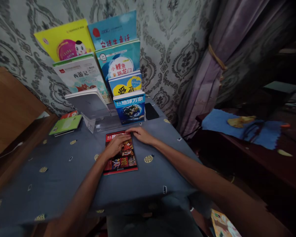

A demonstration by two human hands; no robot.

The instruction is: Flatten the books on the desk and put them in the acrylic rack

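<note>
A red and black children's book with a colourful mask on its cover lies flat on the cloth-covered table. My left hand rests on the cover with its fingers stretched out, hiding part of the title. At the book's top right corner is my right hand, fingers extended and touching the top edge. Just behind them a clear stepped stand holds several upright books, with a blue book showing a globe in the front right place. A grey-covered book leans in the front left place.
A black phone lies right of the stand, and a green book tops a small pile on the left. Patterned wallpaper and a purple curtain rise behind. A blue cloth covers part of a surface at right.
</note>
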